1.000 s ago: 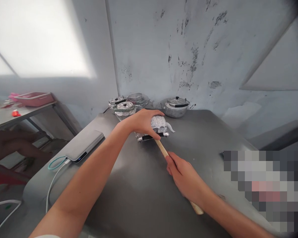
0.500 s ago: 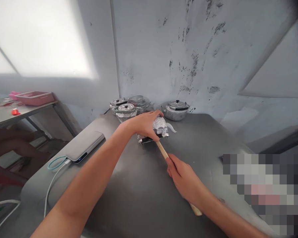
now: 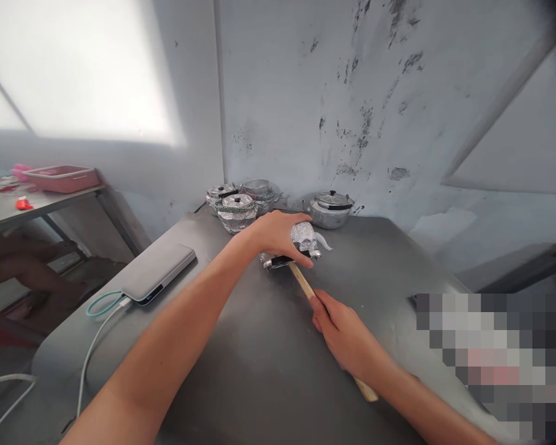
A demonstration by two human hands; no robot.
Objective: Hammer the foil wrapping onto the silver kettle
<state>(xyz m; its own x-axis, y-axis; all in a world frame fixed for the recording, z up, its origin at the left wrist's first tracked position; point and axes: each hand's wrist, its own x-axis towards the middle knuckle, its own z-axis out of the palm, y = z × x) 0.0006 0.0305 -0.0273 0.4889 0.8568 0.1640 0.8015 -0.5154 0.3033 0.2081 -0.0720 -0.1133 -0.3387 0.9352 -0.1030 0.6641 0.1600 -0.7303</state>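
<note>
Single view, head-worn. We look forward and down from the near side of the smooth dark-grey tabletop [image 3: 259, 371], facing the scuffed pale blue-grey wall [image 3: 278, 111]. Close in: our bare left hand [image 3: 278, 233] and bare right hand [image 3: 340, 327] sit near mid-frame, forearms [image 3: 167, 334] entering from the bottom edge. Wide field, top-right corner dark.

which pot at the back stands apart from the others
The rightmost pot: a gap separates it from the other three pots, which are grouped close together on the left.
</note>
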